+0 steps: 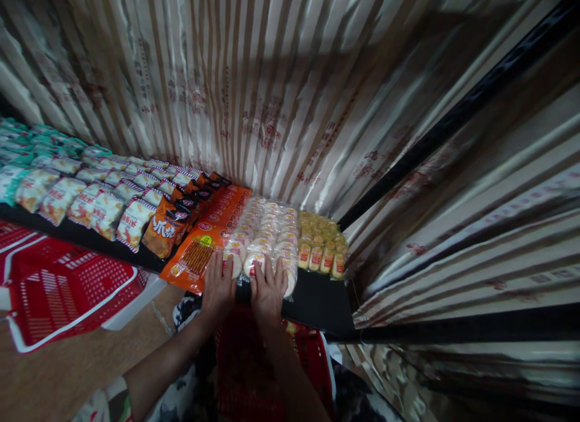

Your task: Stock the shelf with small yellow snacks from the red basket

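Note:
Both of my hands rest on the front of several rows of clear-wrapped round white crackers or cakes (266, 228) on a black shelf (319, 295). My left hand (219, 282) lies with fingers stretched over the left front packs, beside a large orange bag of stick snacks (198, 256). The fingers of my right hand (268, 290) are spread on the middle and right front packs. Neither hand is wrapped around a pack. Right of the white packs stand rows of small yellow wrapped snacks (321, 243) with red labels.
Orange-brown snack bags (163, 228) and white snack bags (104, 210) line the shelf to the left. A red basket (72, 295) sits lower left; another red basket (317, 358) is below my arms. Striped printed sheeting (272, 95) hangs behind, with a dark pole (435, 132) at right.

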The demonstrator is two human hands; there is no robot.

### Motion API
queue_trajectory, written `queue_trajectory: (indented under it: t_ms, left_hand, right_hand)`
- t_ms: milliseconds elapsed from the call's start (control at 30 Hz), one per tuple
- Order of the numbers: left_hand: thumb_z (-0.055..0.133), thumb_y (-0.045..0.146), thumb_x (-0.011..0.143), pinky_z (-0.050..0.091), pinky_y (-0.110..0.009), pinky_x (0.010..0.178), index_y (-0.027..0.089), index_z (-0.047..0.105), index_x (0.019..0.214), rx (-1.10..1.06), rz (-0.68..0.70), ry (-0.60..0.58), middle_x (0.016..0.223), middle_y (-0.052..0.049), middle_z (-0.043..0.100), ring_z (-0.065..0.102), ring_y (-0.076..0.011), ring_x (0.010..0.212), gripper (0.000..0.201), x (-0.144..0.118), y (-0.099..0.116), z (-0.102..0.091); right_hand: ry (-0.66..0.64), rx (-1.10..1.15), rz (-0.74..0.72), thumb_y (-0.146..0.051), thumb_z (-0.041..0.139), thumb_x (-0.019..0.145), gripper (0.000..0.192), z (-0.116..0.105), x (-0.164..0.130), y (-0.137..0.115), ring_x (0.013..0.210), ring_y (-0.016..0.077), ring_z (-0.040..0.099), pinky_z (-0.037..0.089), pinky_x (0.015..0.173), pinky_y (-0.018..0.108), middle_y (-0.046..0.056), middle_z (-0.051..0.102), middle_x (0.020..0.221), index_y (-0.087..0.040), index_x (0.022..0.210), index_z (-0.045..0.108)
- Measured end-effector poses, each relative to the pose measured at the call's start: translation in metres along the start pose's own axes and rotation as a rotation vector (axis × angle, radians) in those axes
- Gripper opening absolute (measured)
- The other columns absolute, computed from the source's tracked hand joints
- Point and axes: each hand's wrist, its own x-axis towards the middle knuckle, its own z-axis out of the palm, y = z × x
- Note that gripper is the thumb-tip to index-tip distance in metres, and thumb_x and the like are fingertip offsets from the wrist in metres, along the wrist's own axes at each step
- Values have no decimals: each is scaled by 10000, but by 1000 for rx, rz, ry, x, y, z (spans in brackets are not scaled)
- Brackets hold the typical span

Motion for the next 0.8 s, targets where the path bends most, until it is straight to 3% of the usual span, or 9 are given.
queue_trajectory:
  t_ms: [300, 467, 600, 800]
  left_hand:
    - [357, 69, 848, 296, -535, 1053, 162, 335, 1377, -174, 127, -45, 1506, -165, 174, 54, -299, 1399, 537, 8, -11, 5]
    - [429, 156, 837, 274, -529, 1063, 128, 292, 1390, -178, 43, -41, 1521, -180, 68, 80, -326, 1393, 571, 9, -12, 1]
    - [443, 270, 857, 238, -553, 1063, 61, 264, 1394, -119, -48, 1, 1489, -236, 154, 107, -348, 1384, 603, 13, -9, 6]
    - [440, 264, 855, 294, -537, 1033, 78, 360, 1349, -81, -19, -6, 1477, -221, 217, 188, -351, 1365, 534, 17, -8, 14]
  right_hand:
    - [-5, 15, -7, -234, 434, 889, 380, 8, -3, 6, 1380, 297, 161, 235, 1040, 531, 105, 404, 1417, -195, 1252, 538]
    - [25, 33, -25, -247, 401, 901, 392, 11, -6, 9, 1387, 279, 140, 249, 1042, 521, 116, 401, 1417, -167, 1265, 520]
    - [39, 26, -34, -263, 391, 909, 409, 11, -7, 11, 1388, 274, 137, 248, 1048, 513, 132, 399, 1415, -142, 1286, 495]
    - [0, 73, -82, -210, 349, 912, 397, 4, 11, -5, 1391, 261, 133, 234, 1067, 494, 125, 405, 1413, -129, 1256, 530]
